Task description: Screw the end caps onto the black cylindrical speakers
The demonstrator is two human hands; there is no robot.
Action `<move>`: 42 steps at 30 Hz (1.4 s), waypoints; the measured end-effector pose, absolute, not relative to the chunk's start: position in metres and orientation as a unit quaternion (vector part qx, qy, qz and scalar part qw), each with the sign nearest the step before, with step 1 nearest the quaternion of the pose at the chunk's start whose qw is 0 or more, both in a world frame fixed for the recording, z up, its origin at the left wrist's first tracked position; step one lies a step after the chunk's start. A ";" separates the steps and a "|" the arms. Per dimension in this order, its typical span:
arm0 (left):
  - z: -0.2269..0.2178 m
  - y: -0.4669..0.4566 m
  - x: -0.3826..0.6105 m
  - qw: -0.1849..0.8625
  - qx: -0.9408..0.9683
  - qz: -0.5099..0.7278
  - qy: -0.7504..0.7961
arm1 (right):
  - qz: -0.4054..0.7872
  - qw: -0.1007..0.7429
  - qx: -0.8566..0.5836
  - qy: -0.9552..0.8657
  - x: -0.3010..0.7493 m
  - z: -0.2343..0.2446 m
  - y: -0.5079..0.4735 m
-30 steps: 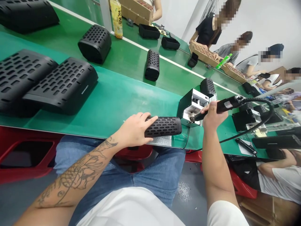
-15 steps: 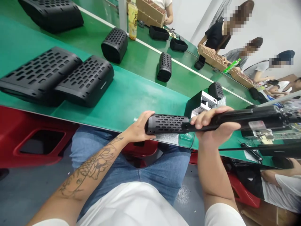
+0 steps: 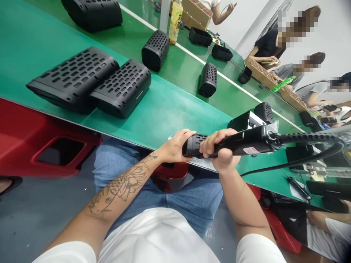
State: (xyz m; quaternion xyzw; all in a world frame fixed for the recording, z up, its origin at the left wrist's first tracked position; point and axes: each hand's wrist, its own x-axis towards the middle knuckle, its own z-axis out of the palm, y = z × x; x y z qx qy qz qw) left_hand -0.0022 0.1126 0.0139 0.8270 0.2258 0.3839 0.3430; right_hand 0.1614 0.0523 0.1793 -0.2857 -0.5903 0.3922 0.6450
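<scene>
My left hand (image 3: 175, 148) is wrapped round the near end of a black perforated speaker shell (image 3: 193, 143), held at the front edge of the green table (image 3: 164, 109). My right hand (image 3: 221, 149) grips a black electric screwdriver (image 3: 246, 142) lying nearly level. Its front end sits over the shell's right part, and the tip is hidden by my fingers. A thick black cable (image 3: 307, 138) runs off to the right from the tool's rear.
Two large black grille housings (image 3: 90, 82) lie at the left. Smaller black shells (image 3: 155, 54) (image 3: 207, 79) stand further back, beside a yellow drink bottle (image 3: 175, 21). A grey screw feeder box (image 3: 244, 122) sits behind my hands. Other people work along the table's far right. Red bins (image 3: 41, 146) sit under the table.
My right hand brought the screwdriver from the feeder box leftwards onto the shell. My left hand shifted from resting on the shell to gripping its end. The view has swung left.
</scene>
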 end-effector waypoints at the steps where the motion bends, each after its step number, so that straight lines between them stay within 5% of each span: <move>1: 0.014 0.113 -0.002 0.341 0.828 0.383 0.228 | 0.399 0.638 -0.278 -0.597 0.162 0.178 0.052; 20: 0.026 0.112 -0.011 0.340 0.835 0.332 0.276 | 0.474 0.584 -0.283 -0.595 0.174 0.163 0.059; 28: 0.036 0.144 -0.022 0.357 0.774 0.347 0.391 | 0.142 0.736 -0.463 -0.474 0.318 0.215 0.054; 31: 0.046 0.189 0.030 0.342 0.728 0.414 0.427 | 0.078 0.724 -0.527 -0.438 0.379 0.198 0.061; 36: 0.071 0.270 0.206 0.343 0.659 0.499 0.447 | 0.133 0.731 -0.509 -0.434 0.403 0.165 0.067; 42: 0.074 0.331 0.370 0.386 0.627 0.475 0.481 | 0.169 0.732 -0.498 -0.432 0.394 0.161 0.048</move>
